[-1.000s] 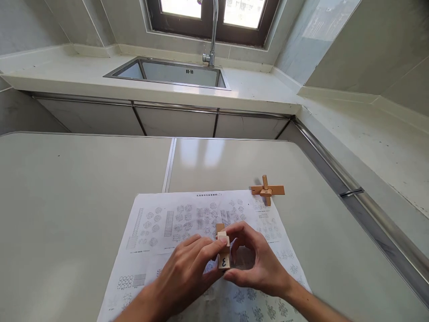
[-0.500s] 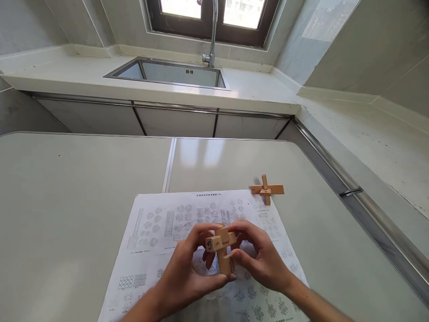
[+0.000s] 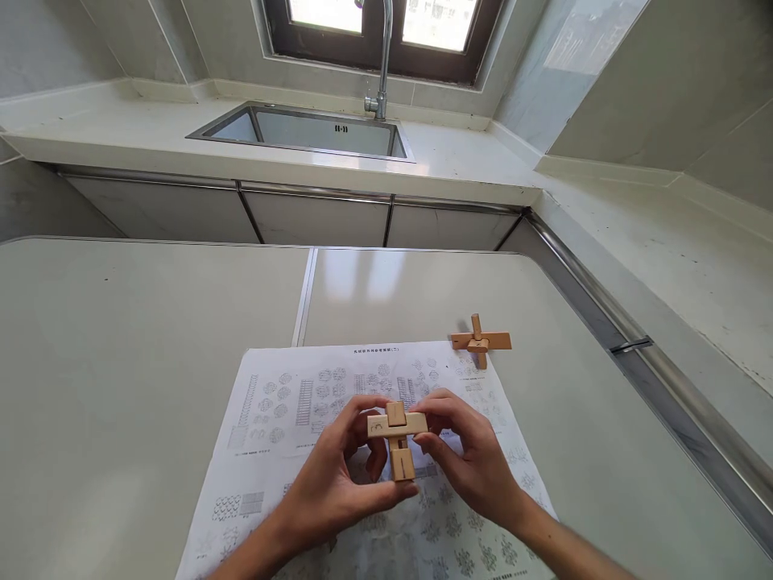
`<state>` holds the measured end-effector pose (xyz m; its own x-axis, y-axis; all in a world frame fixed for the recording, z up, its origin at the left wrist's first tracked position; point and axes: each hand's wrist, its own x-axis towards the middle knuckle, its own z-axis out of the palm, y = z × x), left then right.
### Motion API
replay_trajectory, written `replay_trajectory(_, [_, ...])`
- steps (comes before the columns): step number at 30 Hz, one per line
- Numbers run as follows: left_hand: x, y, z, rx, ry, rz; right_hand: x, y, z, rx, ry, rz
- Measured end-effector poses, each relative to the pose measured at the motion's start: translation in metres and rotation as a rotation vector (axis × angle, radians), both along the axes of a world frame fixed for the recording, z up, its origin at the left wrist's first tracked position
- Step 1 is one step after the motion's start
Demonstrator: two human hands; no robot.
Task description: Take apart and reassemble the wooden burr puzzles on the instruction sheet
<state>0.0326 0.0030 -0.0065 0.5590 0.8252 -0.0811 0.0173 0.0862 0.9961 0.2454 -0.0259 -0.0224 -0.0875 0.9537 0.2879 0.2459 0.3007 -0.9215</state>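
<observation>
Between both hands, above the paper, is a wooden block assembly [image 3: 398, 439] made of interlocked pieces in a cross shape, with small dark marks on its faces. My left hand [image 3: 338, 471] holds it, the thumb under the lower end and the fingers at the upper left. On the right, my right hand [image 3: 471, 455] pinches the end of the crosswise piece between thumb and index finger. A printed sheet [image 3: 266, 475] with rows of small diagrams lies beneath my hands, partly hidden by them.
Another wooden cross-shaped assembly [image 3: 492, 341] rests at the sheet's upper right corner. The pale table [image 3: 150, 338] has a seam running through it. Beyond it are a counter [image 3: 459, 165], a sink [image 3: 314, 151] and a faucet [image 3: 382, 80].
The block assembly has turned between my hands, so its crosswise piece now lies nearly level and faces the camera. My fingers have shifted slightly with it.
</observation>
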Motion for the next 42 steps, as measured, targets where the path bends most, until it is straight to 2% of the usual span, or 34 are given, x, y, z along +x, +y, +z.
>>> replay_trajectory(11, [-0.002,0.002,0.001,0.001,-0.002,-0.024,0.001,0.0,0.004,0.006,-0.015,0.005])
replay_trajectory(16, [-0.003,0.003,-0.002,-0.045,-0.053,0.029,0.002,0.003,0.0,-0.036,-0.023,0.006])
replay_trajectory(20, [-0.004,0.006,-0.005,-0.073,-0.109,0.137,0.004,0.003,-0.004,0.016,-0.173,0.003])
replay_trajectory(23, [-0.003,0.008,-0.002,-0.118,-0.076,0.216,0.006,0.002,-0.007,0.002,-0.329,0.048])
replay_trajectory(27, [-0.001,0.008,0.001,-0.134,-0.051,0.246,0.009,0.003,-0.007,-0.016,-0.426,0.092])
replay_trajectory(30, [0.0,0.005,0.0,-0.095,-0.041,0.235,0.012,0.006,-0.004,-0.099,-0.294,0.109])
replay_trajectory(34, [-0.001,0.0,-0.002,-0.008,-0.007,0.176,0.017,0.009,0.0,-0.423,0.128,0.171])
replay_trajectory(37, [0.0,-0.001,-0.003,0.085,0.028,0.125,0.019,0.009,0.0,-0.571,0.413,0.285])
replay_trajectory(39, [0.001,-0.002,-0.004,0.148,0.048,0.097,0.018,0.009,0.0,-0.626,0.513,0.342])
replay_trajectory(42, [0.002,-0.002,-0.005,0.221,0.072,0.079,0.017,0.01,0.0,-0.662,0.567,0.356])
